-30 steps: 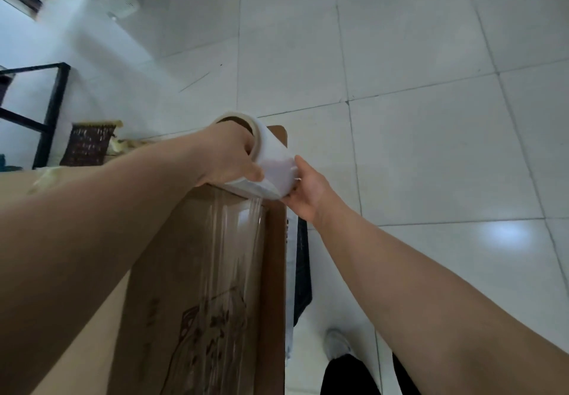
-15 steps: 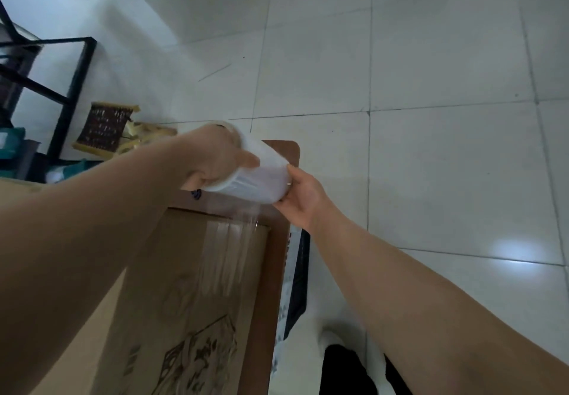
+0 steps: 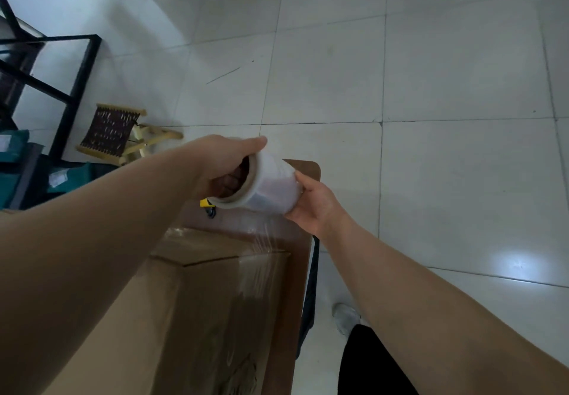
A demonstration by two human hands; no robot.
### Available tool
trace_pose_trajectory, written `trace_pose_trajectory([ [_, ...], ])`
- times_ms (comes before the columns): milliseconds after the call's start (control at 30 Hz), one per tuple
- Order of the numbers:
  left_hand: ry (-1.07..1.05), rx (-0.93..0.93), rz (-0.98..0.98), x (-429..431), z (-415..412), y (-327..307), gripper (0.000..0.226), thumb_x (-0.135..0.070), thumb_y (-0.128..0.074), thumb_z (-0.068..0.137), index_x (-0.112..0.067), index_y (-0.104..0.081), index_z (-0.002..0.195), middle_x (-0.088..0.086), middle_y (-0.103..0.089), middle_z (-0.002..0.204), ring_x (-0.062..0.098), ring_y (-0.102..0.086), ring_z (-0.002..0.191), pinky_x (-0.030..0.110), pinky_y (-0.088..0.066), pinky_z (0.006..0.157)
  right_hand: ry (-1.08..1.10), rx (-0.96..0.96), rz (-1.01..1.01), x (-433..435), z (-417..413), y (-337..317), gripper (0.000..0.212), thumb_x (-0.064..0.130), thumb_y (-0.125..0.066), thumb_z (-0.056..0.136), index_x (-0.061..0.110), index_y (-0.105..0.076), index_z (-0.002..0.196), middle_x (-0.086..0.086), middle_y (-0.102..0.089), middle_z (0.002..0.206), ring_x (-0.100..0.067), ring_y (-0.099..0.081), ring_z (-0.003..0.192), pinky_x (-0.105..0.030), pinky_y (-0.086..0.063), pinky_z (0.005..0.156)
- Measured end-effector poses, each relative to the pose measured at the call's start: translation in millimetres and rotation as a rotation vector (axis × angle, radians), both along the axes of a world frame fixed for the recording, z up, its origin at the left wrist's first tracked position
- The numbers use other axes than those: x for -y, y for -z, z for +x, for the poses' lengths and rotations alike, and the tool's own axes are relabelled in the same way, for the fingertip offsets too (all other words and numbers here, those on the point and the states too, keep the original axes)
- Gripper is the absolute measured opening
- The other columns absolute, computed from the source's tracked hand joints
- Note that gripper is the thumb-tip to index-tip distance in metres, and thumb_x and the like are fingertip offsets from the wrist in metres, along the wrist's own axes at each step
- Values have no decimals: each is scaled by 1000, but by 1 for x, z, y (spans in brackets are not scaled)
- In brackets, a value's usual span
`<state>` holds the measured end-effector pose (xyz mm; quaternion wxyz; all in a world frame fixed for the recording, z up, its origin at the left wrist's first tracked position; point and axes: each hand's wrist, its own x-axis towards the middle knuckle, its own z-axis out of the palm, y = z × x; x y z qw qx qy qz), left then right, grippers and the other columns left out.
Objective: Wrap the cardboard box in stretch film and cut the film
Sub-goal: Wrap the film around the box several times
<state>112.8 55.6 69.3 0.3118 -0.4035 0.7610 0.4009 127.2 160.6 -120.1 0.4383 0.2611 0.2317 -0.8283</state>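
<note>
Stretch film roll [image 3: 271,183] is held between both our hands, up above the far end of the cardboard box [image 3: 197,302]. Our left hand [image 3: 221,166] grips the near open end of the roll: the thumb lies along the top of the rim and the fingers [image 3: 228,182] curl into the hollow brown core, so the hand is closed on the roll rather than spread. Our right hand [image 3: 317,206] meets the roll's other end, fingers bent against its edge from below and to the side; we cannot tell whether any of them reach inside the core on that end. The roll is tilted, its open left end turned toward us.

From the underside of the roll a sheet of clear film [image 3: 261,240] runs down to the box's far upper edge and lies over its right-hand face, where it shows as glossy wrinkles. The box rests on a brown table [image 3: 303,172], whose rounded far corner shows beyond the roll. A small yellow and black object [image 3: 207,206] peeks out just below the left hand; we cannot tell what it is.

On the tiled floor [image 3: 431,86] to the left stand a low woven stool [image 3: 114,129], a black metal frame [image 3: 77,86] and teal bins [image 3: 15,154], whose contents we cannot make out.
</note>
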Motion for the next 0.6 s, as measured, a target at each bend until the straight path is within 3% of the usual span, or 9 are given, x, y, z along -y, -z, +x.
trace_pose_trajectory([
  [100, -67, -48, -8, 2, -3, 0, 38, -26, -57, 94, -6, -47, 64, -1, -40, 30, 10, -36, 21, 11, -30, 29, -15, 15, 51, 9, -5, 2, 40, 25, -46, 99, 7, -54, 133, -16, -61, 124, -29, -62, 103, -37, -56, 72],
  [167, -61, -72, -68, 3, -7, 1, 28, -19, -58, 94, -4, -50, 71, 2, -44, 38, 12, -41, 27, 12, -32, 29, -21, 14, 69, 16, -10, 2, 38, 22, -46, 98, 3, -54, 130, -16, -63, 118, -26, -63, 97, -35, -55, 72],
  [233, 138, -30, -244, 7, -10, 0, 23, -20, -57, 93, -7, -51, 74, 4, -46, 56, 17, -46, 46, 19, -37, 39, -50, 11, 90, 24, -19, 3, 32, 20, -45, 98, 2, -58, 120, -14, -65, 108, -23, -63, 91, -32, -56, 70],
  [300, 457, 72, -459, 12, -14, -2, 32, -27, -54, 93, -13, -46, 66, 3, -47, 65, 22, -49, 65, 25, -38, 51, -102, 14, 107, 34, -29, 1, 34, 22, -44, 99, 1, -59, 122, -16, -66, 118, -27, -64, 103, -35, -56, 80],
  [367, 590, 142, -574, 17, -19, -3, 35, -32, -51, 93, -15, -45, 63, 2, -49, 69, 22, -51, 78, 27, -39, 61, -191, -3, 121, 48, -39, -2, 41, 27, -45, 100, 2, -58, 128, -16, -62, 128, -28, -62, 111, -38, -53, 90],
  [500, 401, 171, -523, 30, -27, -4, 29, -25, -53, 91, 3, -61, 95, 18, -61, 96, 31, -59, 86, 32, -46, 72, -315, 0, 109, 70, -53, -13, 44, 33, -44, 100, 3, -56, 130, -16, -61, 129, -25, -64, 94, -36, -53, 80],
  [600, 105, 62, -388, 41, -30, -9, 24, -28, -63, 86, -4, -61, 91, 11, -57, 83, 20, -52, 68, 26, -38, 58, -355, 24, 85, 78, -62, -10, 42, 32, -42, 101, 4, -56, 128, -16, -61, 128, -26, -62, 94, -39, -50, 83],
])
